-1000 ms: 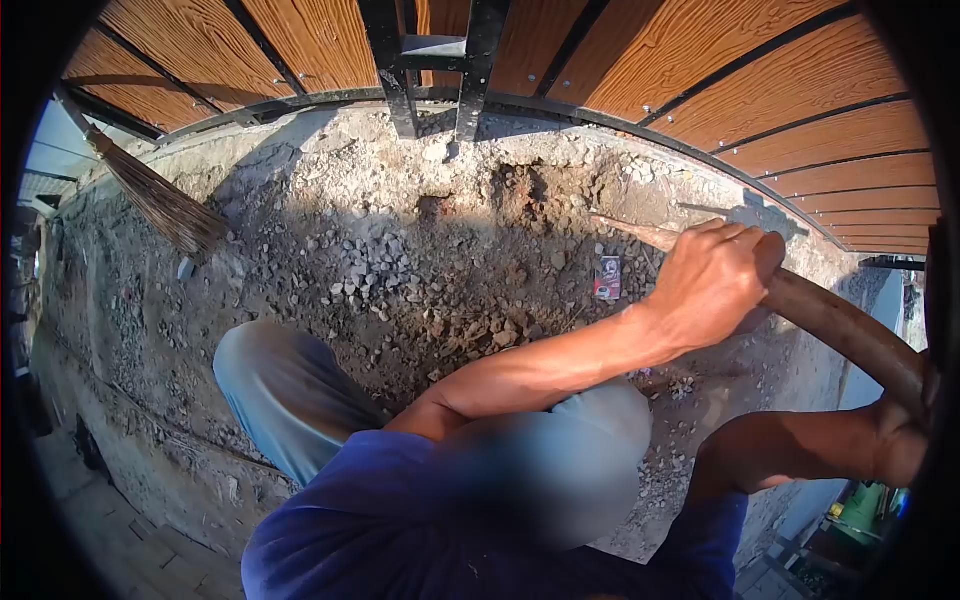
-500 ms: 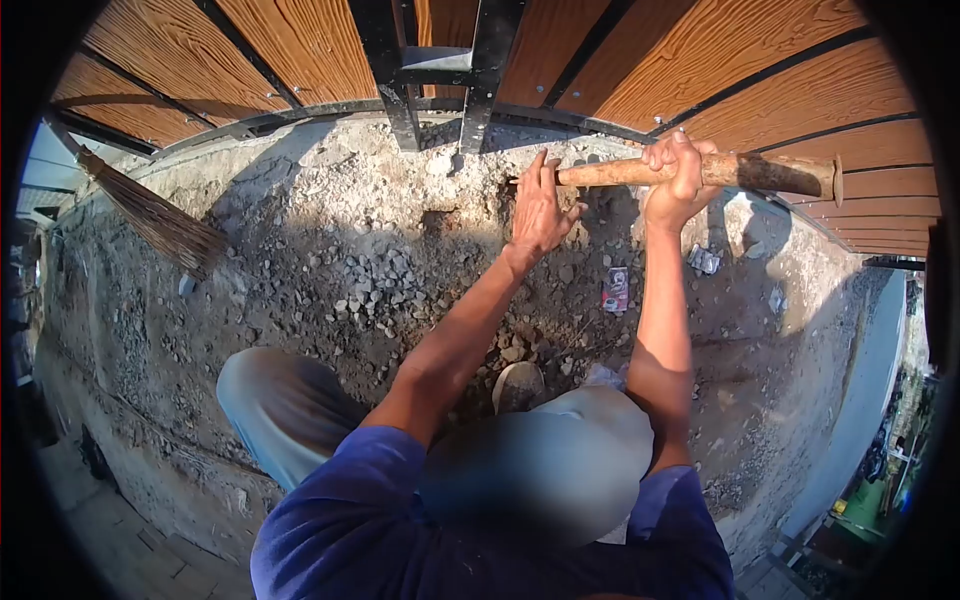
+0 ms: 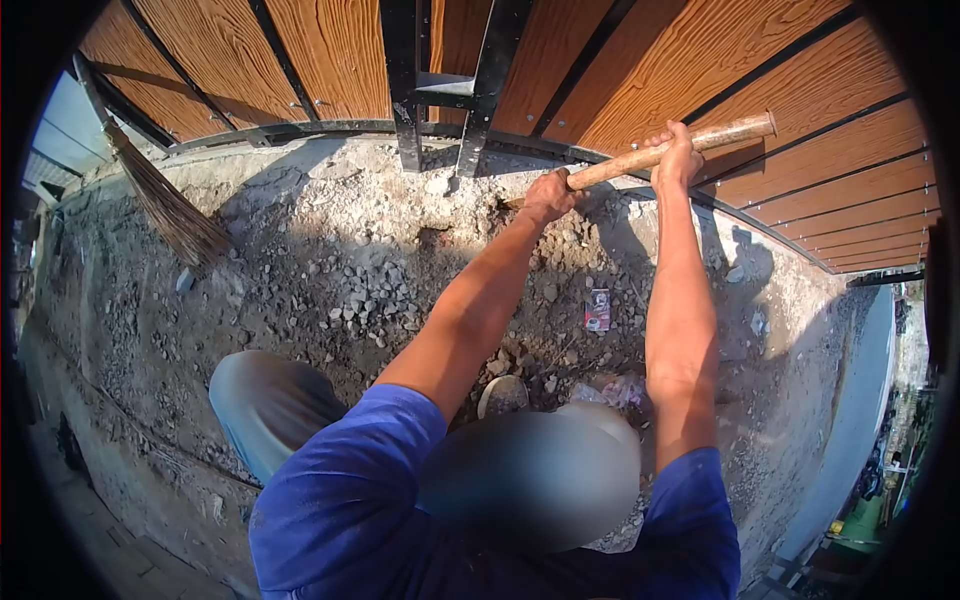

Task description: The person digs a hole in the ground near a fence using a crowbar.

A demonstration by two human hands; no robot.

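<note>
A thick wooden-looking handle [image 3: 625,166] with a flared end slants up to the right in front of the fence. My right hand [image 3: 677,158] is wrapped round its upper part. Lower down, my left hand [image 3: 550,195] is closed round the handle's near-ground end, beside a small hole [image 3: 507,208] in the dirt at the fence foot. Whatever tool head is on that end is hidden by my left hand and the soil. Loose earth and stones [image 3: 570,240] lie just below my left hand.
Wood-grain fence panels [image 3: 660,70] with black metal posts [image 3: 405,110] stand ahead. A stick broom [image 3: 165,195] leans at the left. Grey gravel [image 3: 375,300], a red-and-white packet [image 3: 597,310] and crumpled plastic [image 3: 622,390] lie on the ground near my shoe [image 3: 503,397].
My left hand, with fingers partly spread before, has closed round the handle's lower end. The flared end has swung up and to the left, with my right hand still on the handle.
</note>
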